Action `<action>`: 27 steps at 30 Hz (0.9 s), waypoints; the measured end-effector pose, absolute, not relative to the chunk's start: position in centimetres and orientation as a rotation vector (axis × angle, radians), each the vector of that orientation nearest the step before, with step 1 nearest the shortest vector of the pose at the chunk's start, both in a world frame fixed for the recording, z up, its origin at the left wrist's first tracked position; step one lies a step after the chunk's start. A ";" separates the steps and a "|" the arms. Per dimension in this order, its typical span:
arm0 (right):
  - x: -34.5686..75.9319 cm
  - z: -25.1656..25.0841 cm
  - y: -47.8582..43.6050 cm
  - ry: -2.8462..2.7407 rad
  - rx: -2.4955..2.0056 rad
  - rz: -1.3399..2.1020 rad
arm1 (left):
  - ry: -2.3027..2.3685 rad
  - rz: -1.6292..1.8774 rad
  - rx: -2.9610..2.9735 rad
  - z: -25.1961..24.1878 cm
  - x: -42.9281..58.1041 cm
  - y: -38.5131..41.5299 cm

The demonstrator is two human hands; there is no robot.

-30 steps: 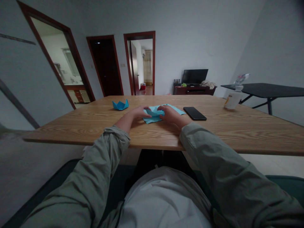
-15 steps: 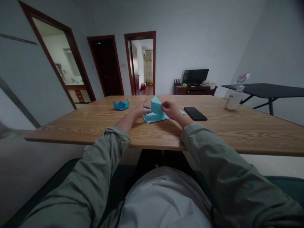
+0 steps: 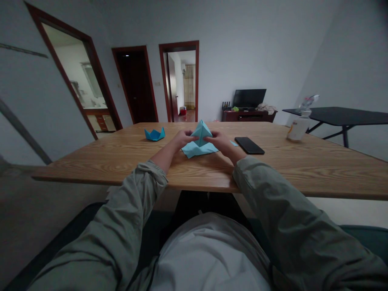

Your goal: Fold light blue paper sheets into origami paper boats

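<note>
A light blue folded paper stands upright between my hands, its pointed tip up. My left hand pinches its left corner, thumb in front and fingers behind. On the opposite corner, my right hand is closed in the same way. Right below lies a flat sheet of light blue paper on the wooden table. Farther left sits a darker blue folded paper boat, touched by neither hand.
A black phone lies to the right of my right hand, with a small light blue paper piece beside it. Farther right stands a whitish plastic bottle. A black folding table is behind it.
My left hand has closed from spread fingers onto the folded paper's left corner. The folded paper has turned to face me, and my right hand has shifted slightly right and down with it.
</note>
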State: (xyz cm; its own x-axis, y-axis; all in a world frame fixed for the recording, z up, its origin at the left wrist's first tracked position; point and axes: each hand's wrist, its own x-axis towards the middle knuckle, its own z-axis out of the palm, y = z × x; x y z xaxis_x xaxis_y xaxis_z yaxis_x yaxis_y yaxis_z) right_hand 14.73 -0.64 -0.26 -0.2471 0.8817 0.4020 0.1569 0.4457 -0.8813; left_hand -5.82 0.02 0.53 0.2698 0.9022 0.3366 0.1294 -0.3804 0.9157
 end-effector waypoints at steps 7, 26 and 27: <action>15.0 0.0 -0.8 -1.697 -1.002 0.800 | 0.936 1.202 1.676 0.3 -6.4 0.4; 15.3 0.0 -0.6 -1.607 -0.975 0.844 | 0.981 1.279 1.493 0.6 -7.0 0.4; 15.3 0.1 -0.7 -1.596 -0.966 0.862 | 0.985 1.282 1.484 0.7 -7.0 0.3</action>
